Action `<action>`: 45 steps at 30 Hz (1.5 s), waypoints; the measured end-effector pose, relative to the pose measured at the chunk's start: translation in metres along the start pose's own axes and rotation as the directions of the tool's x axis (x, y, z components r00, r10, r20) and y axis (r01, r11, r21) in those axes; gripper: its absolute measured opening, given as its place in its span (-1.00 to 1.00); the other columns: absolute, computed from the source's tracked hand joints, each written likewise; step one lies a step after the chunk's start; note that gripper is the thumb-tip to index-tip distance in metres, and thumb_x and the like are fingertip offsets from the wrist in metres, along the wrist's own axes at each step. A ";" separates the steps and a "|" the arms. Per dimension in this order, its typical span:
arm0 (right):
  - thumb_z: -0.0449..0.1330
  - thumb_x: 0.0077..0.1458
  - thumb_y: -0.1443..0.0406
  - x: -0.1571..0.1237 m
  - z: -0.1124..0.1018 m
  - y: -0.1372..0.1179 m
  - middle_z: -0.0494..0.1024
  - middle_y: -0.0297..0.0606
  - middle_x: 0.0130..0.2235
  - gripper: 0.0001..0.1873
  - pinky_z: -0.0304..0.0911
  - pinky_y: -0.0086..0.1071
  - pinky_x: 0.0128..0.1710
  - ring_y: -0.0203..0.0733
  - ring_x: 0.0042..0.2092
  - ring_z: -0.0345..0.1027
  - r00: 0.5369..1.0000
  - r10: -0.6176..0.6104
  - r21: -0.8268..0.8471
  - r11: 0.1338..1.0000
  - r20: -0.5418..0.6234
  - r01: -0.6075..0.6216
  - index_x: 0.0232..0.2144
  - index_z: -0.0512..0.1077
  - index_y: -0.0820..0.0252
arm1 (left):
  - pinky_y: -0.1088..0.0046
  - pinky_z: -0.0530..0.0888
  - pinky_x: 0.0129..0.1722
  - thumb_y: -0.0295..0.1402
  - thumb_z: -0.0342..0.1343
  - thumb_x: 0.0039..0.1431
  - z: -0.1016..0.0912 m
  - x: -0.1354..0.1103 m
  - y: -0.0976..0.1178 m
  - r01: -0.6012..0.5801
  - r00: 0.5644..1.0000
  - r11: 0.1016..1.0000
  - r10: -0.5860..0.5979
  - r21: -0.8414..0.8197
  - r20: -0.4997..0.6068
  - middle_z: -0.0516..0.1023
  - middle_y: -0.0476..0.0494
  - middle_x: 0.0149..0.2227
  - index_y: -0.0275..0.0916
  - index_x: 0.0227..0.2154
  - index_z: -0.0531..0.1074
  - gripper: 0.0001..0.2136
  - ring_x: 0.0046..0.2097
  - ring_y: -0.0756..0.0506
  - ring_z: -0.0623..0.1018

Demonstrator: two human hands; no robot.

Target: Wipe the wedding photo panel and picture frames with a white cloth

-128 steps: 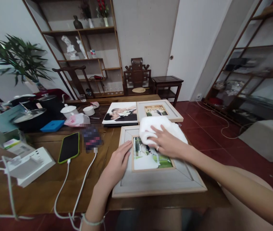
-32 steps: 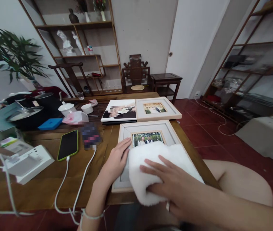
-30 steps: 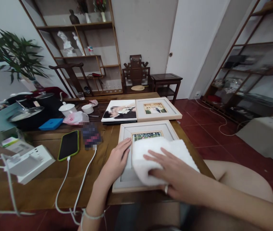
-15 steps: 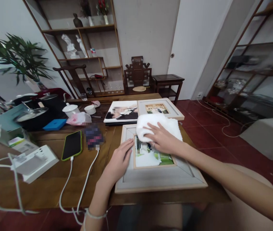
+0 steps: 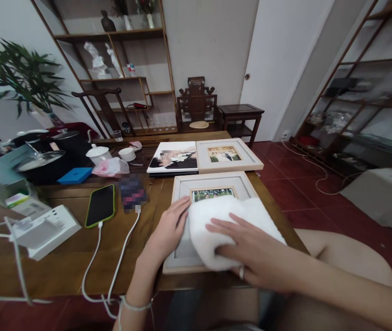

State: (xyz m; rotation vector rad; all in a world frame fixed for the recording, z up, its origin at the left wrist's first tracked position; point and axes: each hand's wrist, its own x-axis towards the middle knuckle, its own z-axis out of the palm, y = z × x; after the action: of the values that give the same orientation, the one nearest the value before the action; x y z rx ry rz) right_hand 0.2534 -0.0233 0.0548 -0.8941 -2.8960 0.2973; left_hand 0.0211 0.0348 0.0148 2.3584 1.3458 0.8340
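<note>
A light wooden picture frame [image 5: 178, 250] lies face up near the table's front edge, a photo of people among greenery in its middle. My left hand [image 5: 170, 225] rests on the frame's left side, fingers stretched out flat and touching its border. Under my right hand [image 5: 247, 243] is a folded white towel [image 5: 213, 220], its fingers pressed into the cloth and the thumb side near the frame's front edge. The towel hides the lower part of the photo and much of the frame's right side.
Behind the frame lie a second framed photo [image 5: 251, 158] and a white-edged photo album [image 5: 158, 161]. To the left are a charging phone [image 5: 100, 205], a white power strip [image 5: 49, 230], loose cables, a blue box [image 5: 75, 175] and several pots. The wooden table [image 5: 65, 271] ends just in front of the frame.
My right hand has drawn the towel from the frame's upper part down toward its front edge, uncovering the top of the photo. My left hand stays on the left border.
</note>
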 end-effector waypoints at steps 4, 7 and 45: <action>0.07 0.05 0.40 0.021 -0.004 0.051 0.19 0.01 0.23 -0.60 -0.19 0.13 0.20 0.04 0.28 -0.10 0.982 0.116 -0.126 0.983 -0.149 -0.135 -0.02 0.35 0.18 | 0.15 0.27 0.18 -0.38 -0.14 0.25 -0.001 0.000 0.002 0.025 1.000 0.999 -0.025 -0.019 0.017 0.39 -0.30 0.13 -0.37 0.03 0.38 -0.64 0.18 -0.16 0.35; 0.02 0.10 0.39 0.040 -0.010 0.081 0.25 0.01 0.19 -0.61 -0.16 0.13 0.18 0.06 0.28 -0.09 0.947 0.179 -0.193 0.953 -0.268 -0.235 0.00 0.34 0.22 | 0.16 0.26 0.19 -0.37 -0.15 0.25 -0.002 -0.001 0.003 0.039 0.999 0.999 -0.038 -0.025 0.027 0.37 -0.31 0.14 -0.39 0.03 0.38 -0.63 0.19 -0.15 0.34; 0.01 0.11 0.44 0.108 -0.002 0.056 0.08 0.02 0.27 -0.56 -0.23 0.22 0.18 0.16 0.31 -0.28 0.976 0.138 -0.189 0.967 -0.167 -0.169 0.07 0.30 0.28 | 0.24 0.09 0.26 -0.28 -0.26 0.33 0.001 -0.009 0.003 0.083 0.978 0.989 -0.104 -0.125 -0.181 0.14 -0.26 0.28 -0.28 0.23 0.05 -0.56 0.28 -0.11 0.14</action>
State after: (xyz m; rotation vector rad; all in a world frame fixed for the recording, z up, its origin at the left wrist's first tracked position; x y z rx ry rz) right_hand 0.1962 0.0836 0.0486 -1.1227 -2.7557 -0.0557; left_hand 0.0203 0.0255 0.0122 2.1548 1.4260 1.0977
